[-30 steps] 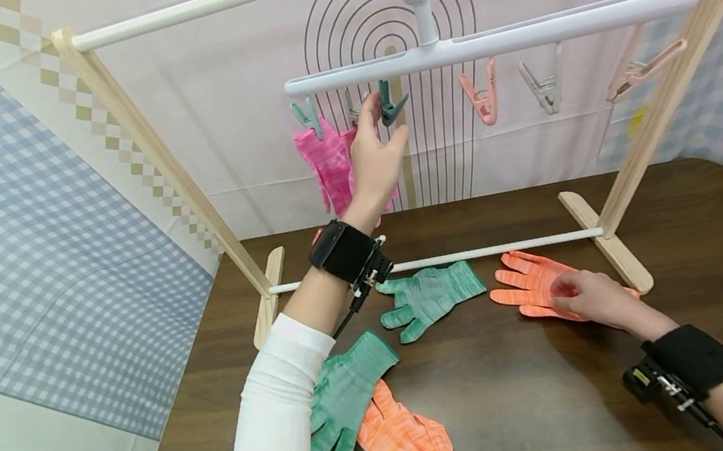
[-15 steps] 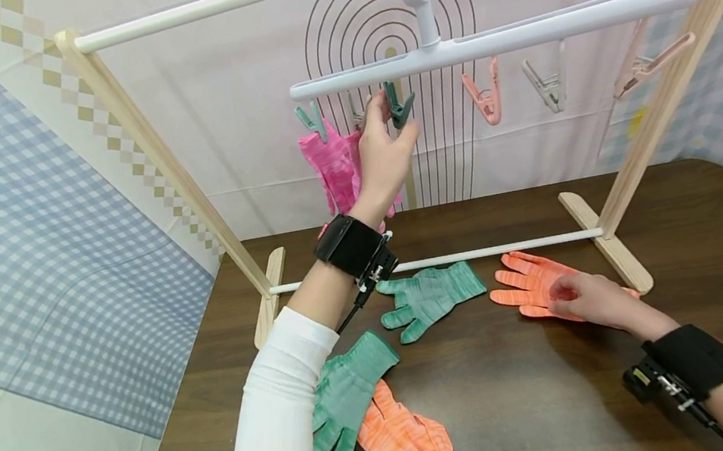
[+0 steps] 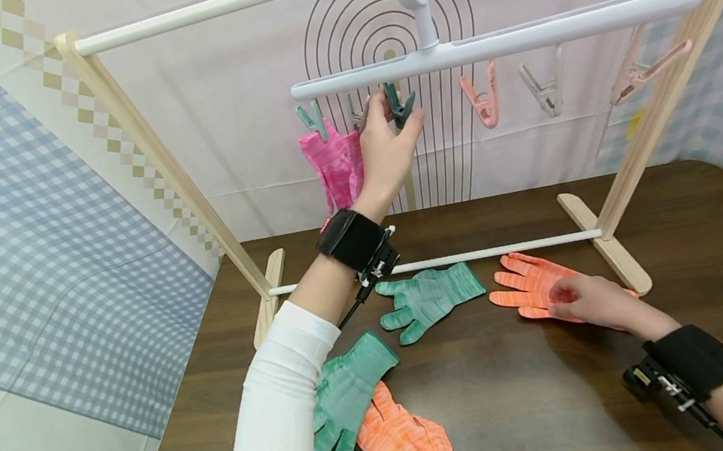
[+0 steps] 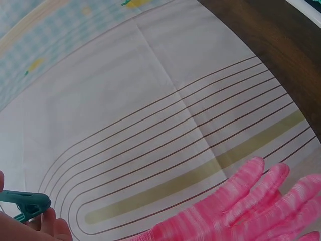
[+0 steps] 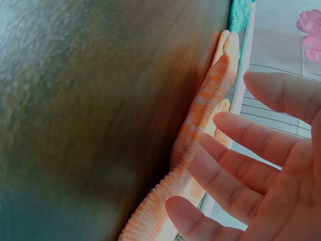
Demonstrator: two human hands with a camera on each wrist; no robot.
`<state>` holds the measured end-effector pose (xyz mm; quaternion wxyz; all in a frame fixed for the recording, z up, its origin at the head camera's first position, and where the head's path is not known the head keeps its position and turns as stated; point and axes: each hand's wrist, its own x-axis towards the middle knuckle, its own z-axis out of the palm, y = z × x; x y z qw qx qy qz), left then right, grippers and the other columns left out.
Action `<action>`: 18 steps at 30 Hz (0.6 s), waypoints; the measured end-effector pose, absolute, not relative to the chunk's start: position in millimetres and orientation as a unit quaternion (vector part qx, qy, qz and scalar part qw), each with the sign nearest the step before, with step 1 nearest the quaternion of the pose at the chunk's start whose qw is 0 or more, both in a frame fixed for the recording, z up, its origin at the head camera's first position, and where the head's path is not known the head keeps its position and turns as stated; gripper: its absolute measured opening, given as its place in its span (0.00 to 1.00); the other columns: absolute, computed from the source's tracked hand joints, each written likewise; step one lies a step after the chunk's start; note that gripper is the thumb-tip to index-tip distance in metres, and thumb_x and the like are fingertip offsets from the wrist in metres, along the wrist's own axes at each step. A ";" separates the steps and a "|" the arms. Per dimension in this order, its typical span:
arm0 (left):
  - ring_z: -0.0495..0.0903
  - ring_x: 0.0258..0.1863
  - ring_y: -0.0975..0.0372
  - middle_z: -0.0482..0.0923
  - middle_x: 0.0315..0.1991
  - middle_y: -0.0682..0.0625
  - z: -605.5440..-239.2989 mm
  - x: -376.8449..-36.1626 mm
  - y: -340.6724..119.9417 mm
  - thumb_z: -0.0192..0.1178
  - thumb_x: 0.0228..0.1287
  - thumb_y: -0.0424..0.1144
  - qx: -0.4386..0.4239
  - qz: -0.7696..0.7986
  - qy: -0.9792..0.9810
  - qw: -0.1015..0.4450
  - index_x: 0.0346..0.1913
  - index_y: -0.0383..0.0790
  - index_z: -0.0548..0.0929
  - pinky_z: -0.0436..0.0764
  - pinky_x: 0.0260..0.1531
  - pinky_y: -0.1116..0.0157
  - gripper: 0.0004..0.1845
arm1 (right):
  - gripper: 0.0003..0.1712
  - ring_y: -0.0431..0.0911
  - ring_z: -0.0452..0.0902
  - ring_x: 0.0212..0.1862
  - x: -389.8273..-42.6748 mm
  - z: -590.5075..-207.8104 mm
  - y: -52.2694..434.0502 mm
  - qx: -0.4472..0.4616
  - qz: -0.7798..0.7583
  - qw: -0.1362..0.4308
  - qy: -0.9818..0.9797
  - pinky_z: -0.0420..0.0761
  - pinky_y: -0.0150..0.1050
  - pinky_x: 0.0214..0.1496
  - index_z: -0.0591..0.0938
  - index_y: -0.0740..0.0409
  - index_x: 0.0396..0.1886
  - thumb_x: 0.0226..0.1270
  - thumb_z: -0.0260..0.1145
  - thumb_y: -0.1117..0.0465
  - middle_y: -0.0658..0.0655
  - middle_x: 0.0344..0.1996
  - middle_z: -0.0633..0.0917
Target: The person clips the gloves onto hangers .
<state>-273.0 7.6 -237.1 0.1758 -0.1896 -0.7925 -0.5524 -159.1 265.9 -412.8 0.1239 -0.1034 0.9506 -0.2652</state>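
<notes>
Left arm: raised, forearm angled up and away from the body, white sleeve pushed to mid-forearm, black strap with a small camera unit around the wrist. Left hand (image 3: pixel 387 147): lifted high, back toward the head camera, thumb and fingertips (image 4: pixel 49 223) brought together in a pinch at the top; only the fingertips show in the left wrist view.

Right arm: low, forearm bare, extended forward from the lower right, black strap and camera unit on the wrist. Right hand (image 3: pixel 589 300): held low, palm down, fingers (image 5: pixel 261 143) straight to slightly bent and spread apart, thumb out to the side, gripping nothing.
</notes>
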 end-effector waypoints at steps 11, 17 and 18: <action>0.71 0.48 0.65 0.73 0.46 0.51 -230.9 -276.1 9.3 0.53 0.61 0.47 -0.174 -0.551 -0.791 0.202 0.54 0.41 0.67 0.69 0.45 0.71 0.21 | 0.16 0.43 0.64 0.26 -160.0 -414.6 265.7 -0.107 -0.262 0.127 0.951 0.62 0.35 0.27 0.77 0.64 0.36 0.55 0.63 0.56 0.53 0.27 0.76; 0.72 0.45 0.66 0.74 0.40 0.52 -230.4 -275.8 8.7 0.53 0.61 0.49 -0.177 -0.541 -0.795 0.210 0.49 0.41 0.69 0.70 0.43 0.71 0.19 | 0.16 0.43 0.64 0.26 -159.7 -413.2 265.5 -0.108 -0.257 0.123 0.953 0.62 0.35 0.28 0.77 0.64 0.36 0.55 0.63 0.55 0.54 0.27 0.77; 0.73 0.45 0.66 0.74 0.39 0.52 -230.6 -275.5 8.6 0.53 0.61 0.49 -0.179 -0.537 -0.796 0.214 0.48 0.41 0.70 0.70 0.42 0.71 0.18 | 0.16 0.43 0.64 0.26 -159.7 -413.2 265.6 -0.108 -0.256 0.122 0.953 0.63 0.35 0.28 0.77 0.64 0.36 0.55 0.63 0.55 0.54 0.27 0.77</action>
